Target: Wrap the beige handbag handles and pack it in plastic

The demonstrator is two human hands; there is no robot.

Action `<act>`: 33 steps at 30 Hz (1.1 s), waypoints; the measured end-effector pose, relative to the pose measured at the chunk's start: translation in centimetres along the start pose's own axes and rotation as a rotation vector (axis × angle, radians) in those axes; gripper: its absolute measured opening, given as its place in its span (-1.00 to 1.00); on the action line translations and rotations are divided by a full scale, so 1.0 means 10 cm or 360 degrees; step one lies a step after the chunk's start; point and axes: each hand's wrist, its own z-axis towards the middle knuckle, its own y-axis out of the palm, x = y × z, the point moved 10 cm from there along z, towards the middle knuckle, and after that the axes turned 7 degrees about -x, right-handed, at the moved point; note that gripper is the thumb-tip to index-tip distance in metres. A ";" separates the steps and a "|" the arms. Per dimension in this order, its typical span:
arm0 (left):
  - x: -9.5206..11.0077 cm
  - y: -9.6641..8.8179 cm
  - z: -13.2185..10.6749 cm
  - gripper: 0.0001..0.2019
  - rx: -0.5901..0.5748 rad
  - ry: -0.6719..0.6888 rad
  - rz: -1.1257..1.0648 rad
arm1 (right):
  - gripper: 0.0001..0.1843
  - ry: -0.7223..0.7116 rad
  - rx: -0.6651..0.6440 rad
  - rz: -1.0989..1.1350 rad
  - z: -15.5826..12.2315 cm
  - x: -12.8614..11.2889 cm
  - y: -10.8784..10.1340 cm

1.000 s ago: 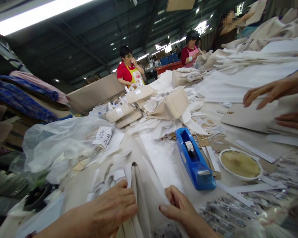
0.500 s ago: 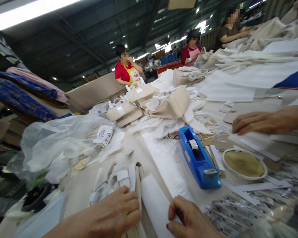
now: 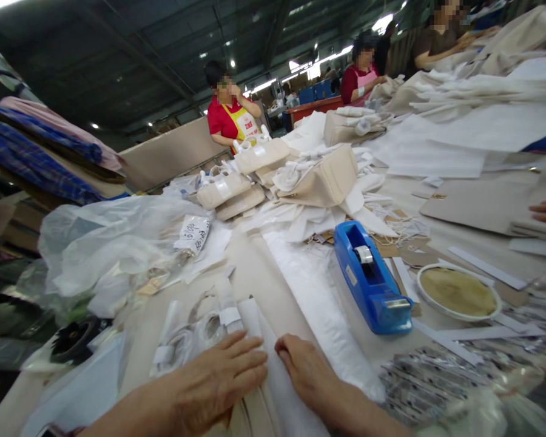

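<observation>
Head | beige bag under left hand, flat, unclenched | white sheet at right hand, grip unclear

White packet: handwriting, illegible | apron: red print, too small

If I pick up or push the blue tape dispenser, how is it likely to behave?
The blue tape dispenser would probably feel stiff, as its glossy body looks moulded and straight-edged. If pushed, it seems unlikely to roll, since it lies long and low. Its tape roll sits in an open recess, so it might drop out if turned over.
</observation>
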 end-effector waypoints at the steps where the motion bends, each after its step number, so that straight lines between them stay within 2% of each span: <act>1: -0.13 0.04 -0.15 -0.30 0.0088 -0.0076 -0.0003 | -0.57 -0.0078 -0.0060 -0.0059 -0.08 0.00 0.01; 2: -0.31 0.06 -0.32 -0.22 0.0241 -0.0228 -0.0001 | -0.48 -0.0174 -0.0126 -0.0149 -0.17 -0.01 0.02; 4: -0.77 0.18 -0.77 -0.13 0.0609 -0.0685 -0.0038 | -0.38 -0.0406 -0.0245 -0.0372 -0.38 -0.07 0.04; 6: -1.11 0.41 -1.19 -0.20 0.0938 -0.1029 -0.0059 | -0.43 -0.0632 -0.0282 -0.0537 -0.57 -0.15 0.01; 8: -1.38 0.76 -1.44 -0.27 0.1082 -0.1304 -0.0197 | -0.53 -0.0788 -0.0261 -0.0593 -0.68 -0.21 -0.03; 11: -1.65 1.26 -1.52 -0.33 0.1072 -0.1562 -0.0634 | -0.65 -0.0928 -0.0284 -0.0554 -0.69 -0.28 0.01; 12: -1.69 1.36 -1.50 -0.34 0.1063 -0.1589 -0.0739 | -0.69 -0.0956 -0.0304 -0.0527 -0.66 -0.29 0.05; 14: -1.69 1.42 -1.47 -0.34 0.1082 -0.1584 -0.0821 | -0.74 -0.0965 -0.0309 -0.0503 -0.59 -0.29 0.13; 22: -1.61 1.31 -1.44 -0.31 0.1171 -0.1624 -0.0837 | -0.73 -0.0731 -0.0474 -0.0720 -0.22 -0.25 0.58; 25: -1.59 1.27 -1.41 -0.30 0.1158 -0.1664 -0.0894 | -0.77 -0.0706 -0.0426 -0.0585 -0.22 -0.28 0.53; 28: -1.57 1.23 -1.38 -0.26 0.1147 -0.1687 -0.0937 | -0.78 -0.0810 -0.0470 -0.0483 -0.35 -0.33 0.44; 33: -1.54 1.21 -1.39 -0.28 0.1197 -0.1714 -0.0954 | -0.82 -0.1006 -0.0587 -0.0617 -0.51 -0.38 0.37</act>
